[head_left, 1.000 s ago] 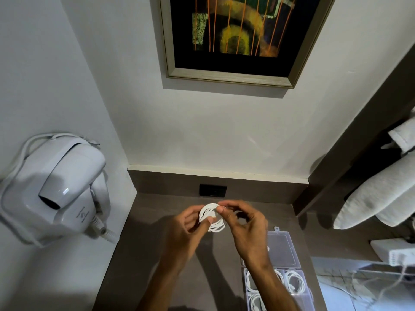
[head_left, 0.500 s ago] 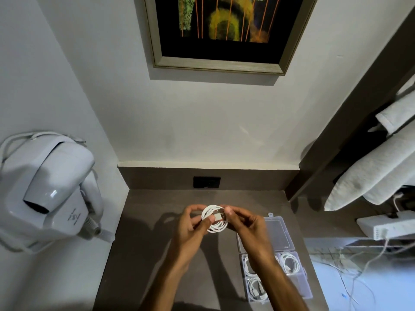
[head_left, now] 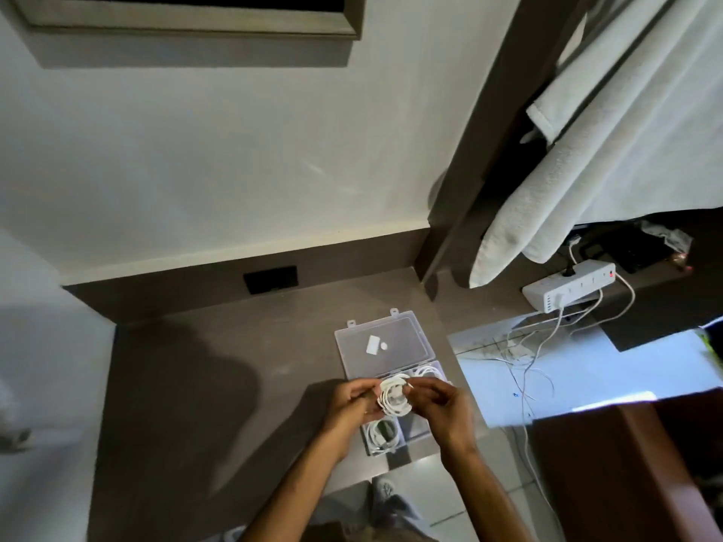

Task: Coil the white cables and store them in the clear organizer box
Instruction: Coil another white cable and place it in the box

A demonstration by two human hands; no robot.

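A coiled white cable (head_left: 393,399) is pinched between both my hands, just above the clear organizer box (head_left: 418,426). My left hand (head_left: 352,404) grips the coil's left side and my right hand (head_left: 442,404) grips its right side. The box lies open on the grey counter, its lid (head_left: 381,344) folded back toward the wall with a small white label on it. Another coiled white cable (head_left: 383,432) rests in a near compartment, and one more coil (head_left: 426,371) shows in a far compartment. My hands hide the middle of the box.
The grey counter (head_left: 203,385) ends at the wall with a black socket plate (head_left: 270,279). To the right, white towels (head_left: 587,150) hang over a white power strip (head_left: 571,285) with loose white leads trailing down. A brown wooden surface (head_left: 626,463) stands at lower right.
My view has swung down and to the right. Both hands have carried the coiled cable from over the bare counter to above the open box.
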